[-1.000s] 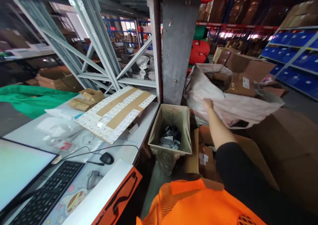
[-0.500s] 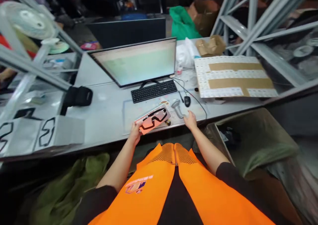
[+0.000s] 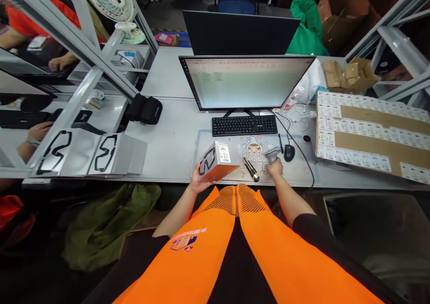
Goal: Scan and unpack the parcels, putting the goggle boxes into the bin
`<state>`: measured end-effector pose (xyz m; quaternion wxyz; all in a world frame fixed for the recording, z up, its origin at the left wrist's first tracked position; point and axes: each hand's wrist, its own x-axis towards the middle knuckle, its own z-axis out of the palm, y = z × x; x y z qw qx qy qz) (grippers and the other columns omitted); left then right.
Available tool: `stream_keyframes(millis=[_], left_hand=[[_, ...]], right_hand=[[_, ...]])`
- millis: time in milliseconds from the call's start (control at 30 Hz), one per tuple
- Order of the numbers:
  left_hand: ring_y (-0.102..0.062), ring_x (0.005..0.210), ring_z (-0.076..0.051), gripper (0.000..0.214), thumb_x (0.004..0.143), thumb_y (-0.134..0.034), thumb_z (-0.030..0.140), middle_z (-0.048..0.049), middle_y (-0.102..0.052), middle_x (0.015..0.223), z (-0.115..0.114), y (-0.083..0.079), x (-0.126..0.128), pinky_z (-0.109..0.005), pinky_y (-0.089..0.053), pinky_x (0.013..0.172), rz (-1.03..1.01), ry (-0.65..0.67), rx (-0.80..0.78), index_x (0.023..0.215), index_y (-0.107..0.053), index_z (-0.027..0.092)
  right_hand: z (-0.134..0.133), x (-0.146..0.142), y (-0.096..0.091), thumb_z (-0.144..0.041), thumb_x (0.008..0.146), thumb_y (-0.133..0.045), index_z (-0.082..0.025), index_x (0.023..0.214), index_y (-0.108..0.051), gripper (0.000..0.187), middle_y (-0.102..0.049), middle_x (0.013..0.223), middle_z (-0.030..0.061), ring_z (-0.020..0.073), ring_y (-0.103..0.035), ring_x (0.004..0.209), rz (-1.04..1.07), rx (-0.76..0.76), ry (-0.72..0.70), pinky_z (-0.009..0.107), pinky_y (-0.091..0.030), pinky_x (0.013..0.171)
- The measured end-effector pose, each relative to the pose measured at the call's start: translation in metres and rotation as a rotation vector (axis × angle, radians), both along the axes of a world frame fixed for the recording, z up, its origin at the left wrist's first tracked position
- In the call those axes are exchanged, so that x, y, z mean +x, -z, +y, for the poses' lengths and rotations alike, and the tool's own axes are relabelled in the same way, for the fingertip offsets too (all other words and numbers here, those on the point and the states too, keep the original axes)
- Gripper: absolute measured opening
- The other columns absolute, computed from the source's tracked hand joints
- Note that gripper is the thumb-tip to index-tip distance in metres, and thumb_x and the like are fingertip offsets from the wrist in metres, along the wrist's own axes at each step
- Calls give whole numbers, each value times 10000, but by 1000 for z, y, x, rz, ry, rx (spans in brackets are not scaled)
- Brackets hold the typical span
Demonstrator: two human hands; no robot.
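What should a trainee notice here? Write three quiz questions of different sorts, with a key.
1. What does the left hand hold? A) a mug B) a printed box C) a hammer
2. True or false: the right hand is empty.
3. Fill in: the black-and-yellow tool lies between the box and the right ____.
Key: 1 B. 2 False: it grips the grey scanner. 3 hand.
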<state>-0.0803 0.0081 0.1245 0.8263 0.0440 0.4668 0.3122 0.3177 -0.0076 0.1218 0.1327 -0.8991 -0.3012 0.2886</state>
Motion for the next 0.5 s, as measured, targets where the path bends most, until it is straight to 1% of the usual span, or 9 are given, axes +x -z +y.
stream_keyframes(millis=[67, 100, 167, 233, 267, 333, 400, 433, 500], left_hand=[[-721, 765, -272, 750, 1032, -473, 770, -138, -786, 964, 5, 2, -2, -374, -622, 647, -4, -3, -6, 1469, -638, 184], [-722, 760, -268, 730, 1037, -481, 755, -137, -788, 964, 7, 2, -2, -377, -626, 655, -2, -6, -9, 1460, -642, 182], [-732, 774, -269, 696, 1042, -505, 729, -143, -795, 986, 12, 3, -1, -382, -634, 671, 5, -6, -20, 1435, -653, 174], [-747, 800, -281, 676, 1042, -524, 715, -154, -800, 1012, 17, 5, 2, -388, -639, 673, 20, 0, -37, 1405, -667, 163], [-754, 813, -289, 670, 1041, -532, 712, -158, -801, 1013, 19, 6, 4, -392, -642, 673, 28, 8, -48, 1390, -674, 158], [-761, 817, -300, 663, 1035, -551, 709, -158, -800, 981, 25, 10, 9, -400, -650, 674, 43, 32, -63, 1363, -685, 149], [-759, 793, -300, 664, 1015, -592, 710, -151, -798, 934, 30, 15, 15, -407, -656, 675, 54, 64, -67, 1347, -692, 143], [-756, 778, -298, 672, 1001, -619, 710, -148, -799, 919, 32, 18, 18, -413, -659, 679, 56, 79, -65, 1350, -692, 140], [-753, 761, -296, 689, 977, -671, 698, -144, -802, 903, 34, 21, 20, -433, -667, 695, 59, 91, -60, 1369, -687, 133]], right_hand=[[2, 14, -21, -396, 921, -749, -87, 1344, -667, 531, -774, 1063, 206, 306, -760, 993, 151, 37, -33, 363, -593, 853], [3, 22, -35, -448, 926, -733, -93, 1278, -699, 501, -763, 918, 155, 273, -747, 849, 273, 49, -71, 342, -583, 760], [2, 40, -69, -512, 895, -727, -109, 1210, -730, 513, -672, 694, 46, 202, -642, 606, 599, 57, -179, 305, -521, 612], [2, 54, -107, -535, 825, -759, -123, 1186, -747, 548, -585, 589, -25, 152, -536, 494, 897, 36, -309, 280, -456, 552], [2, 57, -126, -535, 795, -776, -128, 1169, -756, 553, -565, 566, -39, 139, -511, 474, 991, 23, -375, 272, -437, 545], [4, 59, -156, -531, 765, -805, -130, 1107, -773, 529, -559, 546, -36, 133, -506, 470, 1070, 4, -486, 268, -427, 548], [9, 55, -171, -528, 764, -819, -135, 1075, -779, 503, -575, 558, -23, 137, -517, 491, 1062, -9, -540, 276, -450, 560], [12, 52, -170, -532, 763, -821, -141, 1074, -776, 501, -584, 575, -18, 139, -519, 501, 1040, -10, -537, 283, -466, 565], [17, 47, -154, -546, 762, -808, -160, 1049, -755, 484, -590, 612, -20, 142, -519, 520, 953, 13, -483, 291, -483, 563]])
